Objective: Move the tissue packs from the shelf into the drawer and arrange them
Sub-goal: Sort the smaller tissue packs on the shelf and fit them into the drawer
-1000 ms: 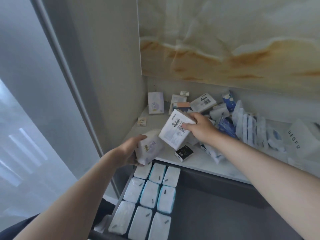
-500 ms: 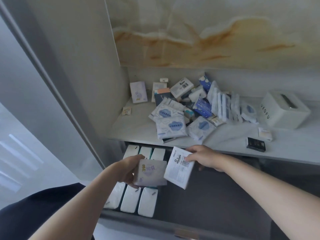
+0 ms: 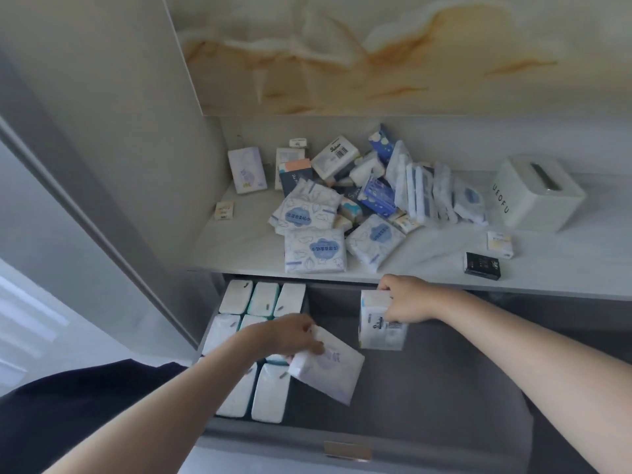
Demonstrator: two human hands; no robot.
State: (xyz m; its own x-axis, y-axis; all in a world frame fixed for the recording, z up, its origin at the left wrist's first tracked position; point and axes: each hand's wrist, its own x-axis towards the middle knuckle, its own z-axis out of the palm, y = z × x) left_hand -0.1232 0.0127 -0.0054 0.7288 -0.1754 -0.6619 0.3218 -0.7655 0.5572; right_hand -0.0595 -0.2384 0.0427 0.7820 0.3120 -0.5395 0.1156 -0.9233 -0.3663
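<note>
At the left side of the open grey drawer (image 3: 444, 405), white rectangular tissue packs (image 3: 263, 299) stand close together, three across, and touch each other. My left hand (image 3: 290, 333) is over these rows. Its fingers and thumb pinch one end of a soft white plastic pack with pale purple print (image 3: 328, 367). This pack hangs tilted just beside the rows, over the bare grey bottom of the drawer. I cannot tell if its lower edge touches the bottom.

A little more to the right, my right hand (image 3: 407, 299) grips the top of a white pack with a black barcode label (image 3: 379, 330), with the fingers curled round it. This pack is upright, near the back of the drawer and just under the front edge of the shelf. The two packs are near each other but apart.

The white marble-look shelf (image 3: 239, 248) is above the drawer. At its left lies a small cream packet (image 3: 224, 210), and behind it a lilac and white pack (image 3: 247, 170) leans on the back wall. In the middle is a loose heap of tissue packs (image 3: 342, 213), many white with blue cloud prints, some dark blue. To the right I see a small black box (image 3: 482, 266) near the front edge, a small white and yellow pack (image 3: 500, 244) just behind it, and a white square tissue box with the letters UEOFU (image 3: 537, 196).
</note>
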